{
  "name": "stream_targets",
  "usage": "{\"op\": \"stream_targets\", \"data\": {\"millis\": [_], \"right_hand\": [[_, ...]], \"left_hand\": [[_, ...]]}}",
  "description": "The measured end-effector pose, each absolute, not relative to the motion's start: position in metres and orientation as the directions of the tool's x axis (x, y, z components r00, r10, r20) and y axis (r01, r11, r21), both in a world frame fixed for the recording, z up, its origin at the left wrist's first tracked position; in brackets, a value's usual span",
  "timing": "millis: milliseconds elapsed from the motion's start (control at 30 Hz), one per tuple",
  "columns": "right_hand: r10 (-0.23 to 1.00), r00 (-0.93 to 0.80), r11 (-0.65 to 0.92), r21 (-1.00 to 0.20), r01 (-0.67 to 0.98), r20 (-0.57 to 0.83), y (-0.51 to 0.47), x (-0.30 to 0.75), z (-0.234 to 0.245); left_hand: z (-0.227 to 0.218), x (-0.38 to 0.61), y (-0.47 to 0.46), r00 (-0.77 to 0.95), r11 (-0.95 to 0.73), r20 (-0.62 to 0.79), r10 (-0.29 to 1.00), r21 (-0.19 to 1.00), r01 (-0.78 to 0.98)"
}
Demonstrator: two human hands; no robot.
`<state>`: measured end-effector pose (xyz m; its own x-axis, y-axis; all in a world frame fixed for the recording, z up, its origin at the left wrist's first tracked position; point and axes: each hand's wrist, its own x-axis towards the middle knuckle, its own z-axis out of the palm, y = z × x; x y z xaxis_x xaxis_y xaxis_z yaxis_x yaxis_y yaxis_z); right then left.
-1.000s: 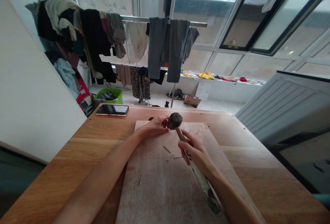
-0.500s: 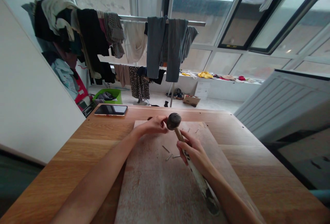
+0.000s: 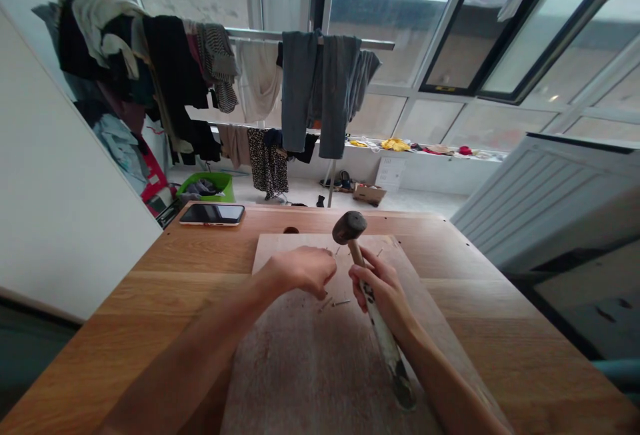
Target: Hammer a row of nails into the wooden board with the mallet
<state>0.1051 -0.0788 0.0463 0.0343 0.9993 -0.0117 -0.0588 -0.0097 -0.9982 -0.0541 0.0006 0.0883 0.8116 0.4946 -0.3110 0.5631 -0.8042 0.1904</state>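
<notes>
My right hand (image 3: 383,285) is wrapped round the pale, worn handle of a mallet (image 3: 350,227), whose dark rounded head points up and away over the board. A flat wooden board (image 3: 300,355) lies under both hands. My left hand (image 3: 307,270) hovers low over the board's middle, thumb and fingers bent downward and seemingly apart; its palm side is hidden. Close to its fingertips lie loose nails (image 3: 341,302). Toward the board's far edge, small upright nails (image 3: 337,250) stand in a row, partly covered by the mallet and my hands.
The board rests on a wooden table (image 3: 165,301). A phone (image 3: 213,214) lies at the table's far left corner, and a dark round hole or object (image 3: 291,229) shows behind the board. Beyond are a green basket (image 3: 225,188) and a rack of hanging clothes (image 3: 300,95).
My left hand has come back from the far edge of the board to the loose nails, uncovering an upright nail. The mallet has shifted slightly right, its head turned more sideways.
</notes>
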Motion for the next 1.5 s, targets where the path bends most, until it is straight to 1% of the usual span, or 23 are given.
{"op": "stream_targets", "data": {"millis": [67, 133, 233, 300, 367, 433, 500, 533, 667, 767, 933, 1000, 1067, 1100, 1167, 1233, 1267, 1333, 1500], "right_hand": [[0.999, 0.032, -0.012, -0.998, -0.056, -0.014, -0.078, 0.106, 0.046], [0.999, 0.031, -0.014, -0.998, -0.056, -0.016, -0.078, 0.106, 0.045], [0.999, 0.028, -0.03, -0.998, -0.062, -0.032, -0.079, 0.105, 0.045], [0.999, 0.032, -0.04, -0.997, -0.065, -0.042, -0.079, 0.104, 0.045], [0.998, 0.039, -0.039, -0.997, -0.068, -0.042, -0.079, 0.104, 0.045], [0.999, 0.037, -0.033, -0.997, -0.064, -0.035, -0.079, 0.103, 0.045], [0.999, 0.026, -0.025, -0.998, -0.05, -0.027, -0.079, 0.103, 0.045], [1.0, 0.02, -0.022, -0.999, -0.04, -0.023, -0.079, 0.103, 0.045], [1.0, 0.02, -0.02, -1.0, -0.015, -0.02, -0.08, 0.103, 0.047], [0.999, 0.025, -0.024, -1.0, -0.01, -0.025, -0.08, 0.102, 0.049], [0.999, 0.024, -0.02, -0.999, -0.025, -0.021, -0.08, 0.101, 0.046], [0.999, 0.022, -0.024, -0.999, -0.031, -0.025, -0.08, 0.1, 0.044], [0.999, 0.022, -0.022, -0.999, -0.041, -0.023, -0.08, 0.1, 0.043], [1.0, 0.022, -0.018, -0.999, -0.048, -0.019, -0.08, 0.1, 0.042], [1.0, 0.019, -0.004, -0.998, -0.057, -0.005, -0.079, 0.1, 0.041], [1.0, 0.011, 0.014, -0.998, -0.056, 0.014, -0.079, 0.099, 0.041], [1.0, 0.009, 0.022, -0.998, -0.053, 0.021, -0.079, 0.099, 0.04], [1.0, 0.007, 0.029, -0.998, -0.053, 0.028, -0.079, 0.098, 0.04], [1.0, -0.001, 0.018, -0.997, -0.069, 0.018, -0.079, 0.096, 0.04]], "left_hand": [[0.087, -0.054, 0.001, 0.813, -0.803, -0.297, 0.502, 0.189, 0.565], [0.087, -0.06, 0.008, 0.815, -0.79, -0.276, 0.509, 0.225, 0.57], [0.091, -0.077, 0.022, 0.772, -0.725, -0.25, 0.584, 0.269, 0.635], [0.093, -0.088, 0.027, 0.75, -0.701, -0.206, 0.629, 0.266, 0.661], [0.091, -0.094, 0.025, 0.788, -0.747, -0.129, 0.603, 0.257, 0.613], [0.084, -0.092, 0.017, 0.856, -0.824, -0.058, 0.514, 0.243, 0.512], [0.075, -0.085, 0.007, 0.895, -0.873, -0.028, 0.445, 0.211, 0.441], [0.071, -0.08, 0.002, 0.901, -0.882, -0.027, 0.433, 0.196, 0.43], [0.059, -0.071, -0.001, 0.893, -0.878, -0.043, 0.447, 0.172, 0.448], [0.056, -0.08, 0.008, 0.89, -0.871, -0.015, 0.456, 0.195, 0.45], [0.058, -0.102, 0.02, 0.862, -0.842, 0.031, 0.507, 0.232, 0.487], [0.059, -0.106, 0.022, 0.857, -0.84, 0.096, 0.506, 0.281, 0.464], [0.056, -0.107, 0.025, 0.832, -0.833, 0.222, 0.509, 0.368, 0.412], [0.053, -0.106, 0.027, 0.797, -0.817, 0.293, 0.528, 0.432, 0.382], [0.042, -0.103, 0.032, 0.677, -0.732, 0.394, 0.622, 0.6, 0.324], [0.03, -0.099, 0.035, 0.56, -0.599, 0.387, 0.732, 0.758, 0.259], [0.024, -0.098, 0.036, 0.526, -0.538, 0.359, 0.771, 0.809, 0.236], [0.017, -0.095, 0.036, 0.51, -0.476, 0.315, 0.8, 0.852, 0.22], [0.014, -0.094, 0.031, 0.496, -0.477, 0.318, 0.808, 0.847, 0.236]]}}
